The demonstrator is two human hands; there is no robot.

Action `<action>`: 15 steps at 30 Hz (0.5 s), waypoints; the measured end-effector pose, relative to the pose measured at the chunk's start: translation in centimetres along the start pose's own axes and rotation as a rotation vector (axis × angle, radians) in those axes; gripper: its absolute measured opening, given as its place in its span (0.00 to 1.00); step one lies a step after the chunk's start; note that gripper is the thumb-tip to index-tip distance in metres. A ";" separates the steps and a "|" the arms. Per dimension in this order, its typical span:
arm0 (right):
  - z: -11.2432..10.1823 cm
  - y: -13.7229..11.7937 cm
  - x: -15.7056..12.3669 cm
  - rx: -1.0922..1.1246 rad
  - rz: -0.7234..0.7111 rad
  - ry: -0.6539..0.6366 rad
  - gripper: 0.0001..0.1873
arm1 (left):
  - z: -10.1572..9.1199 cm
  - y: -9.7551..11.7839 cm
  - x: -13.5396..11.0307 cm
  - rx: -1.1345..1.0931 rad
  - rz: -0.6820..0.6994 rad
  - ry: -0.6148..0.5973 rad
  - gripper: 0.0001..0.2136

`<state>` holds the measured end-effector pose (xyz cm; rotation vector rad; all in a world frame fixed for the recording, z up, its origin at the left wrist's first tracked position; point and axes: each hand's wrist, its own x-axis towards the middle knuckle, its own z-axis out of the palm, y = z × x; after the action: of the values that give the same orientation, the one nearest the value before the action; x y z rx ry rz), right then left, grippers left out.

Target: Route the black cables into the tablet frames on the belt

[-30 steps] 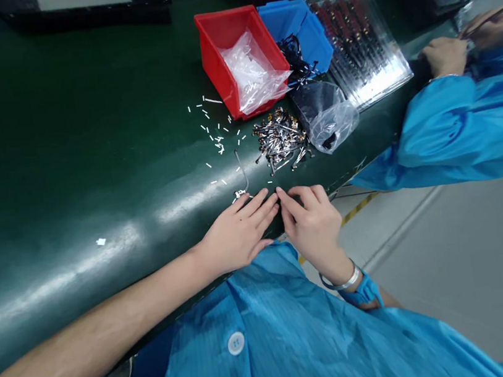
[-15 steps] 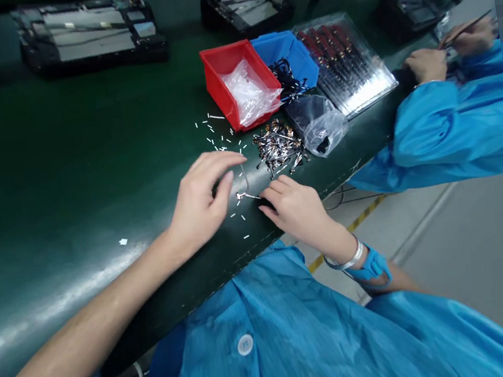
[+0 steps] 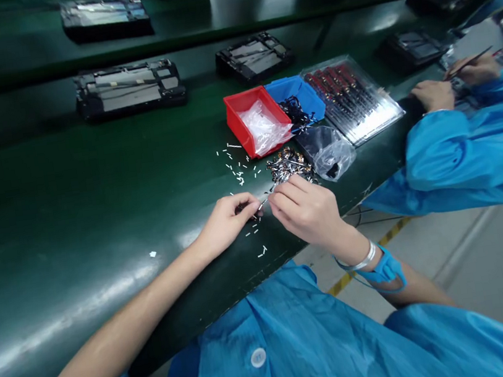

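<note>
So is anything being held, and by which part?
The left hand pinches a thin piece that juts toward the right hand; which part is pinched, and whether the right hand grips too, cannot be told.

The green bench (image 3: 89,167) carries two bins (image 3: 241,130) and loose parts (image 3: 289,163).

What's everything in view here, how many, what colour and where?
Bench: one, green, throughout
Red bin: one, red, centre, holding white pieces
Blue bin: one, blue, beside red, holding black parts
Tray: one, clear, right of blue bin
Plastic bag: one, clear, before blue bin
Small parts: uncounted pile, silver, beside bag
White slips: many, white, left of pile
Framed units: at least four, black, at back
Thin piece: one, silvery, bench front
Co-worker's hands: two, bare, far right
Garment: one, blue, bottom
Left hand: one, bare, bench front
Right hand: one, bare, beside left
</note>
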<state>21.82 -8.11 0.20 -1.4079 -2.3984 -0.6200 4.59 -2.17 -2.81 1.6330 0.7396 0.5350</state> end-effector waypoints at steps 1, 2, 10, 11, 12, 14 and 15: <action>0.1 0.0 0.4 0.002 -0.007 0.046 0.16 | -0.3 0.2 0.0 -0.070 -0.014 -0.009 0.11; 0.3 0.0 0.7 0.007 -0.013 0.088 0.16 | -0.6 0.3 0.1 -0.127 -0.019 -0.013 0.11; 1.7 2.0 2.5 0.041 0.004 0.230 0.11 | -1.6 1.2 3.1 0.011 0.166 0.102 0.04; 1.6 2.5 2.7 0.064 0.031 0.230 0.11 | -1.6 1.4 3.8 0.070 0.208 0.135 0.04; 1.5 3.0 2.8 0.101 0.058 0.235 0.11 | -1.6 1.7 4.5 0.129 0.244 0.166 0.04; 1.2 3.8 2.9 0.210 0.108 0.271 0.09 | -1.5 2.2 5.6 0.222 0.288 0.204 0.03; 1.1 4.1 2.9 0.273 0.131 0.291 0.08 | -1.5 2.4 5.9 0.248 0.299 0.209 0.03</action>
<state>23.96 -3.65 1.43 -1.2511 -2.0559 -0.4135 8.06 2.84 -0.48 1.9552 0.7398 0.8655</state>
